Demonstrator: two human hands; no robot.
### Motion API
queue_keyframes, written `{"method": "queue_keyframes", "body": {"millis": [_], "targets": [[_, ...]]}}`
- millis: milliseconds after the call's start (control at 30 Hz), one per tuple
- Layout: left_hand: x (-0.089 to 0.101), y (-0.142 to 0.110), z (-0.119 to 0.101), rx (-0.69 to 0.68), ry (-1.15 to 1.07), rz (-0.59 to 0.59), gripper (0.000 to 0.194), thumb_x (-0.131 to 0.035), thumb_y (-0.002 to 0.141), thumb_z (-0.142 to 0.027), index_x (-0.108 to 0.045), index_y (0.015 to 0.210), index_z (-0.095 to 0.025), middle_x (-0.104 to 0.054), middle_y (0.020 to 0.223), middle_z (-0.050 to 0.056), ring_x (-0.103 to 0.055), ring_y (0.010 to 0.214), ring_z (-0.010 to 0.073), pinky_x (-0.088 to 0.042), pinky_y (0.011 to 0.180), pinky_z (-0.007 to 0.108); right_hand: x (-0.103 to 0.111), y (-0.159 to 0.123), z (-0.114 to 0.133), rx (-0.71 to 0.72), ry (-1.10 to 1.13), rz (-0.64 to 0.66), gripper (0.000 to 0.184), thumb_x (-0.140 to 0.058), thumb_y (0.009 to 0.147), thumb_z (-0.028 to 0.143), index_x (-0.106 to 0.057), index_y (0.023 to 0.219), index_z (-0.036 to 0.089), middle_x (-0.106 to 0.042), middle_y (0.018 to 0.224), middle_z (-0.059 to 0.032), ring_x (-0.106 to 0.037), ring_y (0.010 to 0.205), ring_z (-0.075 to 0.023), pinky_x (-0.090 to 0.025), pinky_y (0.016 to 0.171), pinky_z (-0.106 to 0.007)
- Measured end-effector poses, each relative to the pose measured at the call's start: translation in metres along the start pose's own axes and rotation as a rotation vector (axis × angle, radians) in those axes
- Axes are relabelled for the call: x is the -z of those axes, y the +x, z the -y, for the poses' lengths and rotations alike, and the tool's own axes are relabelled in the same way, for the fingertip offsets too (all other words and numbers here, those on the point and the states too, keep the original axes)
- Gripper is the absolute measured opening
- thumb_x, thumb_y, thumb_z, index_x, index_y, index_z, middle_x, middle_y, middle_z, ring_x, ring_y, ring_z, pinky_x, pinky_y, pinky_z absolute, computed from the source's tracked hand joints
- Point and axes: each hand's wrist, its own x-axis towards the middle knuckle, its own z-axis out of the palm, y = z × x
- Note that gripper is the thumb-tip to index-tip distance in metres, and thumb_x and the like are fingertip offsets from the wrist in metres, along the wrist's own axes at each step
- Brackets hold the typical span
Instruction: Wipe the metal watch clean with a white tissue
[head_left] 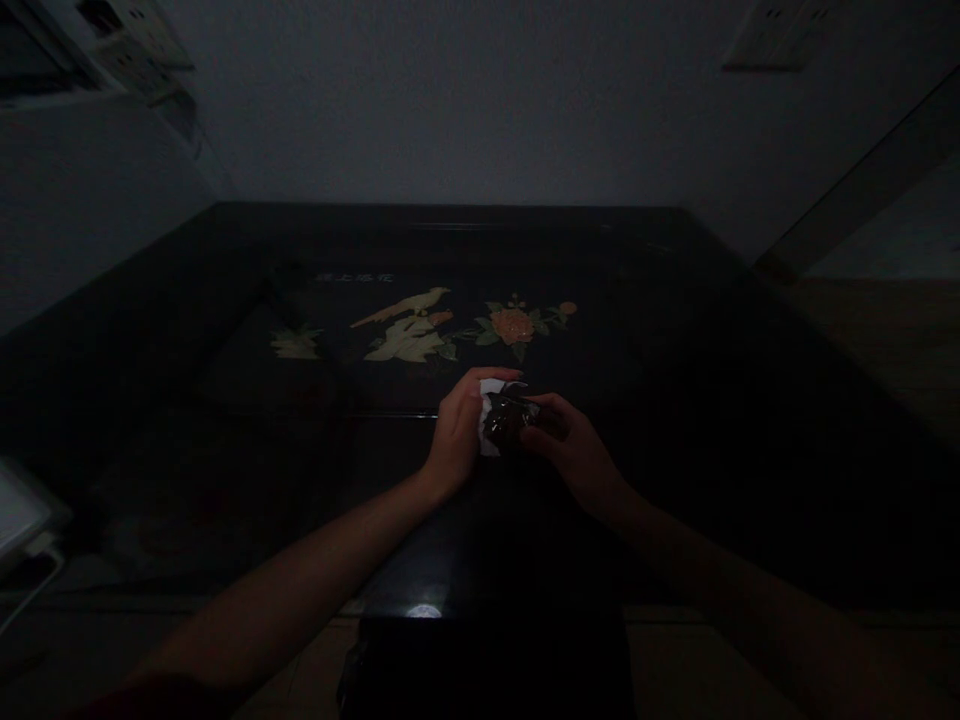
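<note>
Both my hands meet above a dark lacquered table (225,400). My left hand (456,432) is curled around a white cloth or tissue (490,390), pressing it against a small dark glossy object (507,424). My right hand (571,448) grips that same dark object from the right side, fingers closed on it. The object is too dim to name.
The tabletop carries an inlaid picture of a bird (409,325) and an orange flower (513,325) just beyond my hands. A pale wall (450,100) rises behind. A light-coloured flat thing (19,515) sits at the left edge. Wooden floor (892,340) shows at right.
</note>
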Motion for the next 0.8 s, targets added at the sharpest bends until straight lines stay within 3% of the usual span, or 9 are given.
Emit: {"method": "queue_keyframes", "body": {"millis": [233,400,533,800], "targets": [[0.0057,0.0037,-0.0061,-0.372,0.377,0.152,0.042,-0.03,0.096,-0.044,-0.064,0.1,-0.019,-0.069,0.104,0.012,-0.061,0.104,0.0223,-0.043,0.098,0.041,-0.0015,-0.0002,-0.0024,-0.034,0.002,-0.017,0.039,-0.083,0.058,0.041,-0.061,0.084,0.023,-0.069,0.084,-0.0004,-0.064,0.086,-0.0202,-0.05,0.083,-0.036],[0.0074,0.0057,-0.007,-0.464,0.444,0.215,0.04,-0.032,0.096,-0.042,-0.065,0.1,-0.02,-0.07,0.104,0.01,-0.062,0.104,0.0215,-0.041,0.102,0.042,-0.0019,0.0017,-0.0026,-0.012,-0.023,-0.035,0.039,-0.085,0.054,0.037,-0.062,0.081,0.022,-0.069,0.084,-0.0003,-0.064,0.087,-0.0206,-0.049,0.084,-0.036],[0.005,0.0044,-0.0074,-0.389,0.375,0.152,0.04,-0.031,0.096,-0.039,-0.066,0.097,-0.019,-0.07,0.1,0.009,-0.062,0.101,0.0211,-0.041,0.101,0.042,-0.0033,0.0019,-0.0035,-0.04,0.022,-0.036,0.039,-0.085,0.054,0.037,-0.062,0.082,0.022,-0.069,0.084,0.0,-0.064,0.085,-0.0195,-0.05,0.083,-0.036],[0.0013,0.0032,-0.0093,-0.004,0.065,0.021,0.04,-0.039,0.092,-0.045,-0.068,0.091,-0.017,-0.069,0.099,0.009,-0.063,0.096,0.0228,-0.048,0.087,0.036,-0.0023,-0.0013,-0.0016,-0.092,0.092,-0.025,0.04,-0.085,0.057,0.04,-0.064,0.084,0.021,-0.07,0.087,-0.0013,-0.066,0.087,-0.02,-0.05,0.086,-0.038]]}}
